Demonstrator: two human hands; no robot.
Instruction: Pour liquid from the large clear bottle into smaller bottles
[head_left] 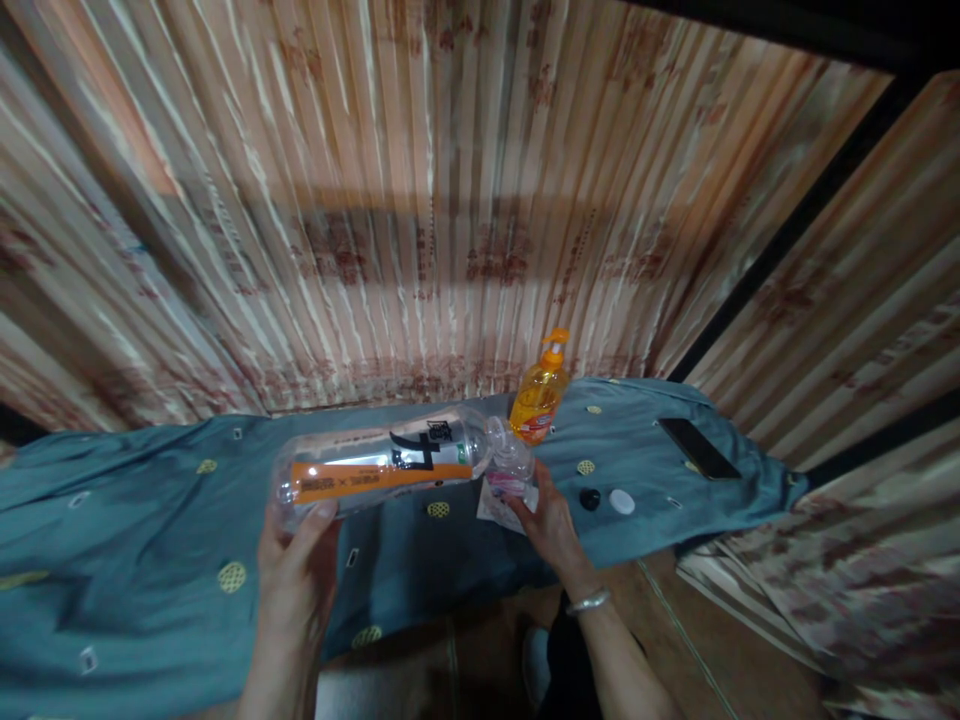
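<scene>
A large clear plastic bottle [367, 470] with an orange and silver label lies sideways in the air above the cloth. My left hand [304, 540] is closed round its base at the left. The neck points right and meets the mouth of a small clear plastic bottle [510, 450], also tilted. My right hand [544, 515] grips that small bottle, fingers round its lower part. Whether liquid passes between the two cannot be made out. Just behind the small bottle stands an orange pump bottle [538, 400] of yellow liquid.
Under the hands is a blue-green patterned cloth [405, 590]. A white packet [499, 510], a black cap [590, 498], a white round lid [622, 501] and a dark flat phone-like slab [697, 448] lie on it. Pleated curtains [450, 200] and a dark pole [795, 230] bound the space.
</scene>
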